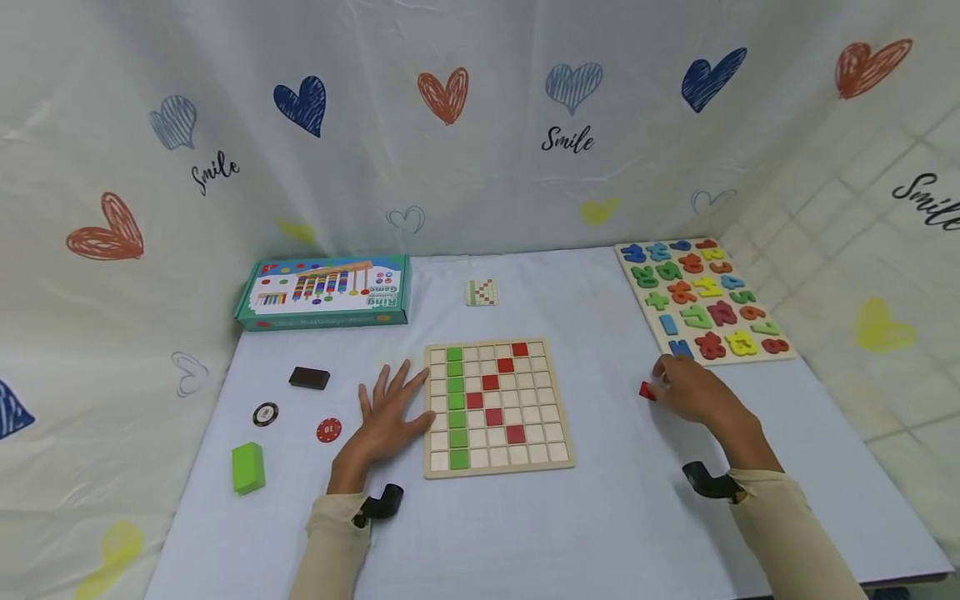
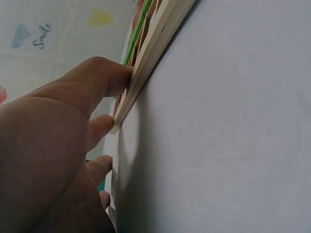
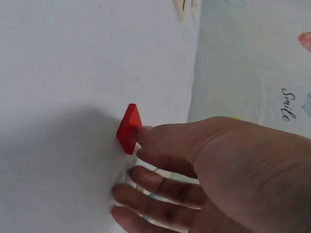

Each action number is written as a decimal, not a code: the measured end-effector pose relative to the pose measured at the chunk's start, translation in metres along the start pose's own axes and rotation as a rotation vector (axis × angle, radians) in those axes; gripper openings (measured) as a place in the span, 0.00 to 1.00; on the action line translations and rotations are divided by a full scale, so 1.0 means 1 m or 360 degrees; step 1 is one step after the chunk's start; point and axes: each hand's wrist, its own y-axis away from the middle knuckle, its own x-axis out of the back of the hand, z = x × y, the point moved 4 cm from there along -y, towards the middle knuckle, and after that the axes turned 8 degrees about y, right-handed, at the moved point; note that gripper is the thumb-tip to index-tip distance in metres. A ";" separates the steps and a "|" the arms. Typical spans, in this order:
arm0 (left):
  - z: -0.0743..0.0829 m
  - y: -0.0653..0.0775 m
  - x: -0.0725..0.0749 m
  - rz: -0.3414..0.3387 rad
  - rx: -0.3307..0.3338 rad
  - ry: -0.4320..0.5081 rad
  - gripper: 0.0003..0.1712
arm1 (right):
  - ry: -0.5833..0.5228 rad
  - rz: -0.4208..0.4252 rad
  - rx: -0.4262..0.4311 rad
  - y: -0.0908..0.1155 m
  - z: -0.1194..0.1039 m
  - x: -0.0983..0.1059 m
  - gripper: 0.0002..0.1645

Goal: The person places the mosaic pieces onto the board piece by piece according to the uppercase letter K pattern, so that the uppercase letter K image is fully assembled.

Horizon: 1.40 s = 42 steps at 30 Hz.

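Observation:
A wooden grid board (image 1: pixel 498 475) lies on the table, its second column filled with green tiles (image 1: pixel 456 402) and several red tiles (image 1: pixel 490 382) set in a bent diagonal. Spread beside its left edge is my left hand (image 1: pixel 384 427); the thumb and a fingertip touch the frame, as the left wrist view also shows at the board's wooden side (image 2: pixel 146 63). Well to the right of the board, my right hand (image 1: pixel 693 392) pinches a red square tile (image 3: pixel 129 128) by the thumb and forefinger. That tile stands tilted, close to the tabletop. A small pattern card (image 1: pixel 482 292) lies behind the board.
At back left sits a green-edged game box (image 1: pixel 322 292). A puzzle board (image 1: pixel 652 304) with colourful shapes lies at back right. Left of my left hand are a dark block (image 1: pixel 309 378), a black-and-white chip (image 1: pixel 266 414), a red chip (image 1: pixel 328 430) and a green block (image 1: pixel 247 468).

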 end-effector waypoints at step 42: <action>-0.002 0.000 -0.001 -0.0012 -0.0015 -0.0006 0.47 | -0.0315 -0.0037 0.0735 0.023 -0.153 -0.035 0.07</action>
